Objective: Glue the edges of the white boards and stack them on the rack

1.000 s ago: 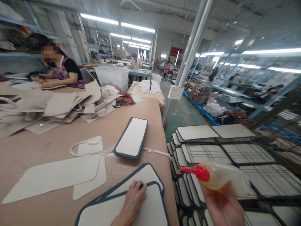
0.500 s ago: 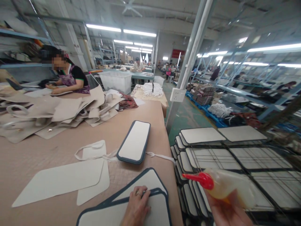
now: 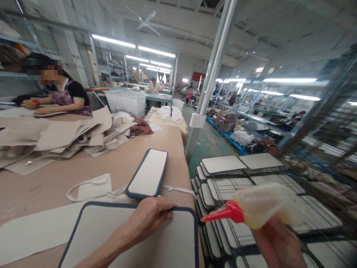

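Nowhere near the hands is there any lettering to read; the only writing is a red banner [image 3: 197, 76] on the far wall at upper centre, too small to make out. Lowest in the frame, the left hand [image 3: 149, 216] comes in from the bottom edge with the forearm angled up to the right, palm down, fingers curled over the far edge of a large white panel [image 3: 134, 238] and gripping it; whether a ring sits on one finger I cannot tell. That panel is a flat rounded rectangle, pale on its face with a dark navy binding all round, lying on the tan worktable [image 3: 55, 178] at bottom centre and overlapping a plain cream cut piece [image 3: 30, 232] at lower left. At lower right the right hand [image 3: 276, 247] is clenched around a soft translucent squeeze bottle [image 3: 267, 206] holding yellowish liquid, its red conical nozzle [image 3: 224, 213] pointing left, held off the table's right edge over a wire rack [image 3: 279, 186] stacked with more bound panels. Just beyond the left hand lies a narrow bound panel [image 3: 147, 173], set across a white cord [image 3: 178, 190]. Farther, at upper left, a heap of beige cut pieces [image 3: 55, 136] covers the table, and behind it a seated person [image 3: 60, 95] leans over the work.
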{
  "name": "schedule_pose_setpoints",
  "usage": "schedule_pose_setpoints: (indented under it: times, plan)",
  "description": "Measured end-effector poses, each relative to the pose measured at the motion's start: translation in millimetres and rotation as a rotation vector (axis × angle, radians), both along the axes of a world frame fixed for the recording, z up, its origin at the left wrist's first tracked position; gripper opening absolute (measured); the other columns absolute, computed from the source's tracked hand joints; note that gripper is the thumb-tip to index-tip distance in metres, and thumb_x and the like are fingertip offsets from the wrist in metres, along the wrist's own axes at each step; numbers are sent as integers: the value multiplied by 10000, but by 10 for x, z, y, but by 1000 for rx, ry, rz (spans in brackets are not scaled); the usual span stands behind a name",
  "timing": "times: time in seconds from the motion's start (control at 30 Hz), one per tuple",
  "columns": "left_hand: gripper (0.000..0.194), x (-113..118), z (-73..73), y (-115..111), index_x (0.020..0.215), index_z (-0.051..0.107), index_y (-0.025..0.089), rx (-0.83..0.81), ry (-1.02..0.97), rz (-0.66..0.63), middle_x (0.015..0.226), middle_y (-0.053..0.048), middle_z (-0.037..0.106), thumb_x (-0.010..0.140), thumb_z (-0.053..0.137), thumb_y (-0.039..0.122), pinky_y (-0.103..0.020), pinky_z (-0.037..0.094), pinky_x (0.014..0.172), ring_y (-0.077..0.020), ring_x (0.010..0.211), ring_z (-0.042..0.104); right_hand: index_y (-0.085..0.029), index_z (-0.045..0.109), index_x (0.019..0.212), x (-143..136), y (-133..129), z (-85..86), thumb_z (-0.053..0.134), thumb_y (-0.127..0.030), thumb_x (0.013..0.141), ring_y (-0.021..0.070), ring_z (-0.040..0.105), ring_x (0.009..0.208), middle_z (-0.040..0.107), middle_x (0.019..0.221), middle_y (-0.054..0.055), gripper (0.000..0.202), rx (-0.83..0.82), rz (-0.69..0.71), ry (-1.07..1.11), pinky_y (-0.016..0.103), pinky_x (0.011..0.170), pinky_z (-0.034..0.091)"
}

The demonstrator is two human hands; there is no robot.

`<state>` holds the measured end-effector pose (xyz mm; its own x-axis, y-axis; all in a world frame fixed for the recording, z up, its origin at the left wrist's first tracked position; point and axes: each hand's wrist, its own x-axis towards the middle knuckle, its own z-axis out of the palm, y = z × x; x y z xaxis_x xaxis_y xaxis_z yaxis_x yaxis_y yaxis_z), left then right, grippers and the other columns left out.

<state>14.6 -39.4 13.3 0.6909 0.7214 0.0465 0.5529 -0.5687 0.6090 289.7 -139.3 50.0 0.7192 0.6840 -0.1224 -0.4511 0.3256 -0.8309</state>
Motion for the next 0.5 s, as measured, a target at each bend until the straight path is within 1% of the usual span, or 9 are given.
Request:
schedule_pose_setpoints:
  times: [0.07,0.1,0.13,0.2,0.27,0.37,0.43,0.5]
  plan:
    - [223,25,244,55,912,722,231,-3,-23,-90,804,-25,701,843,512,202,-210,379,680,-177,756,611,-305,682,1093,60,-29,53,888,-347,428,263,694,844,731,983,45,698,38,49,-75,498,996,427]
    - [207,41,342,61,883,719,224,-10,-30,-133,779,-22,688,837,519,198,-206,363,665,-174,741,600,-308,670,1120,88,-44,66,879,-343,455,268,691,868,730,992,43,698,59,67,-110,520,1034,379]
    - [190,57,425,57,849,713,216,-20,-34,-172,744,-17,670,830,525,194,-203,347,649,-169,717,585,-306,659,1142,110,-59,75,871,-345,475,271,689,882,729,994,45,702,79,72,-138,529,1046,364]
    - [166,86,559,35,781,691,200,-49,-34,-238,667,-2,612,823,531,192,-199,320,617,-154,658,543,-291,645,1171,135,-91,92,872,-357,469,281,689,872,730,974,54,741,97,41,-171,533,1012,408]
    - [163,108,656,14,717,658,187,-83,-24,-290,608,15,538,821,533,196,-200,302,592,-137,604,494,-275,639,1183,136,-125,120,892,-342,401,294,690,833,733,928,61,825,83,8,-173,538,954,461]
    - [168,132,750,-1,653,604,174,-137,-18,-344,582,32,454,805,533,186,-200,287,572,-120,579,439,-271,647,1159,124,-174,190,902,-258,287,292,687,770,732,848,54,909,47,4,-151,527,880,510]
    - [157,147,793,-8,650,595,169,-174,-24,-374,585,39,425,794,533,179,-198,284,567,-113,575,413,-271,654,1135,127,-200,236,884,-212,260,284,682,719,726,804,49,907,46,13,-154,522,834,531]
    - [156,162,831,-16,665,609,162,-207,-34,-399,595,41,418,797,531,187,-198,289,569,-109,577,398,-260,659,1118,147,-224,257,860,-186,265,281,674,672,717,763,46,880,44,36,-171,528,796,542]
